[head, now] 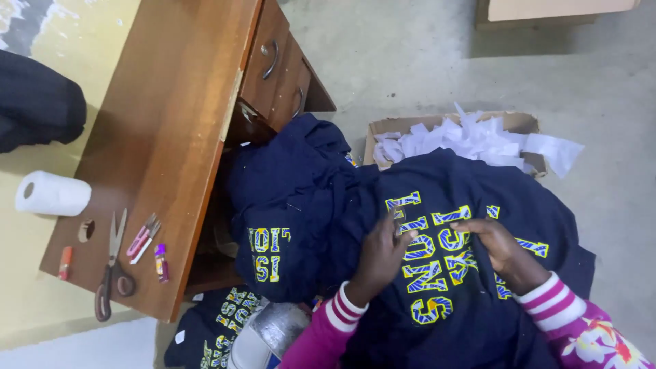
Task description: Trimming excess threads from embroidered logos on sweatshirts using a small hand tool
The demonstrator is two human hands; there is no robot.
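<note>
Both hands work on a dark navy shirt point(471, 273) spread across the person's lap, its yellow and blue lettering point(437, 263) facing up. The left hand point(379, 256) has its fingers pinched together at the upper left edge of the lettering, seemingly gripping a small thin strip there, though the strip is too small to tell for sure. The right hand point(502, 246) lies curled, fingers bent and pressing down on the fabric just right of the letters, holding nothing that shows. To do this well, the right hand should keep the cloth flat and taut close beside the pinch, so the pull from the left hand runs low along the surface and does not lift or crease the print; a slow, steady peel looks safer than a jerk. Beyond the hands sits a cardboard box point(519, 123) filled with white paper scraps point(471, 140), within easy reach. To the left of the left hand lies a pile of similar shirts point(294, 205), and further left the wooden worktop point(171, 123) carries scissors point(113, 270), a paper roll point(53, 193) and small cutters point(142, 239).
</note>
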